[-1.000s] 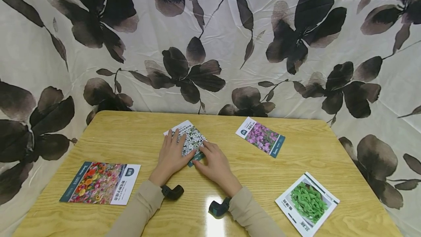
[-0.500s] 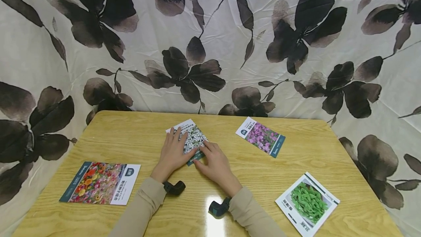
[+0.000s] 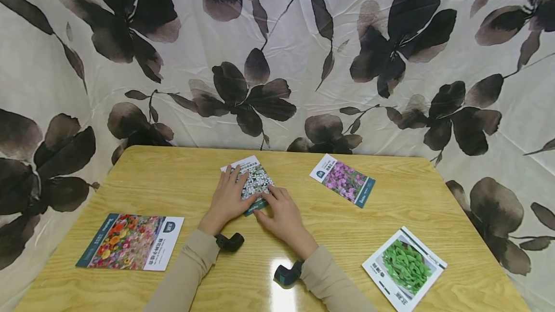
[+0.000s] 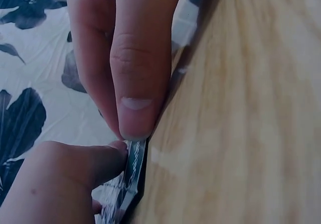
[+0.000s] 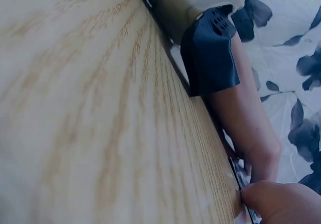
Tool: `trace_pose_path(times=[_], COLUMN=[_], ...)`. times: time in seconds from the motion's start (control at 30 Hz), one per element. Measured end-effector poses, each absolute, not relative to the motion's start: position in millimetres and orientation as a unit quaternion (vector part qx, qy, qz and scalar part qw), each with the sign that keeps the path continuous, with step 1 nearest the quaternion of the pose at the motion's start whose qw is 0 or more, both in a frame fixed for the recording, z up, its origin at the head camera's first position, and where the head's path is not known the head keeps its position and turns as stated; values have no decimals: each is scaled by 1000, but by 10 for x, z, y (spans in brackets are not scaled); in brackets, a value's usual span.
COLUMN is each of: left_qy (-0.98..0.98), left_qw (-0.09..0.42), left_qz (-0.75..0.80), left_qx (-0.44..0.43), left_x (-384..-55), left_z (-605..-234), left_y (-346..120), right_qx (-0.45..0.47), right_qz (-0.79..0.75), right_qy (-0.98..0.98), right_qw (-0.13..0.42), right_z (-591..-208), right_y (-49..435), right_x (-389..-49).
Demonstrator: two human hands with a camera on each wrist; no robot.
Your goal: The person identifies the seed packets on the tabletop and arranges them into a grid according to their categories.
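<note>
A seed packet with white flowers [image 3: 257, 179] lies flat on the table, tilted towards the back left. My left hand [image 3: 227, 199] rests on its left side with fingers spread and straight, covering part of the picture. In the left wrist view, the left thumb [image 4: 135, 103] reaches the packet's dark green edge [image 4: 133, 166]. My right hand [image 3: 284, 213] touches the packet's lower right edge with its fingertips, thumb spread towards the near corner. The right wrist view shows a right-hand finger [image 5: 256, 196] against the thin packet edge.
On the wooden table [image 3: 338, 249], a purple-flower packet [image 3: 344, 180] lies at the back right. A mixed-flower packet [image 3: 130, 242] is at the left, a green-leaf packet [image 3: 405, 268] at the front right. Behind hangs a floral cloth [image 3: 303, 61].
The white-flower packet has turned slightly clockwise, its far end moving right. My left hand has shifted a little right and back with it. The right hand stays nearly in place.
</note>
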State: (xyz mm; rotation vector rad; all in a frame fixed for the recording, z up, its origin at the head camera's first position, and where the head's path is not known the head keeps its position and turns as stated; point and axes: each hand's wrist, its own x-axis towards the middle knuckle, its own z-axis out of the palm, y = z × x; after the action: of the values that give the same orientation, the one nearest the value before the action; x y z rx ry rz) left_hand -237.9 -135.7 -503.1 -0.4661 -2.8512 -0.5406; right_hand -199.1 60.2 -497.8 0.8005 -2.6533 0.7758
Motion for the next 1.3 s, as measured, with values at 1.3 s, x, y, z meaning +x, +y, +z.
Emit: trace_pose_path(times=[1.3], left_qy=[-962], left_qw=[75], left_qz=[-189], left_qx=[-180], left_x=[-2399], left_z=[-5025], left_y=[-1388], right_qx=[290], right_qz=[287], right_qy=[-902], right_qw=[141], right_z=[-5014], right_y=[602], right_x=[-2010])
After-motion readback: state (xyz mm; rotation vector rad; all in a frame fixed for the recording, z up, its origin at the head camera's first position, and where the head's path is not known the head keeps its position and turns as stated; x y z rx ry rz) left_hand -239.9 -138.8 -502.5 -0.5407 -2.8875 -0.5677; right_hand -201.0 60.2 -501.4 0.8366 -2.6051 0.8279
